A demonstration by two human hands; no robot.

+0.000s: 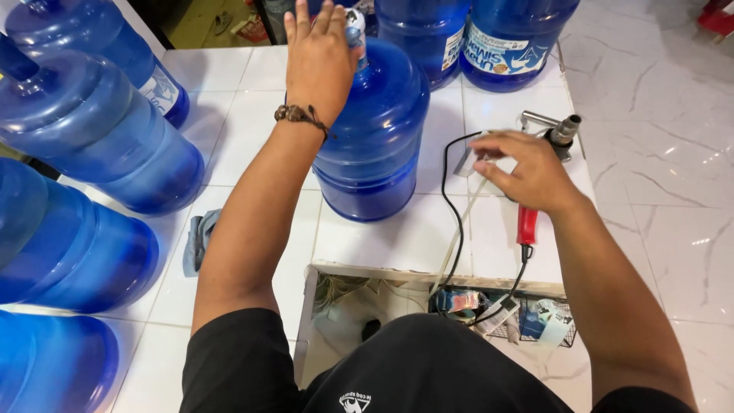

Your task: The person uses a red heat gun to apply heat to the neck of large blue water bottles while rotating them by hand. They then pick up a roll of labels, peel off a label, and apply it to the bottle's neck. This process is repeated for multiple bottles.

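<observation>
A large blue water jug (375,130) stands upright on the white tiled counter (397,237). My left hand (319,57) rests over its capped neck, fingers spread, a beaded bracelet on the wrist. My right hand (527,172) lies on a heat gun (544,164) with a red handle and a metal nozzle, lying on the counter to the right of the jug. Its black cord (449,206) loops down toward an opening in the counter.
Several blue jugs (92,130) stand at the left, and more at the back (508,42). A grey cloth (200,239) lies at the left. The counter opening (359,306) holds wires and clutter. A marble floor (665,153) lies to the right.
</observation>
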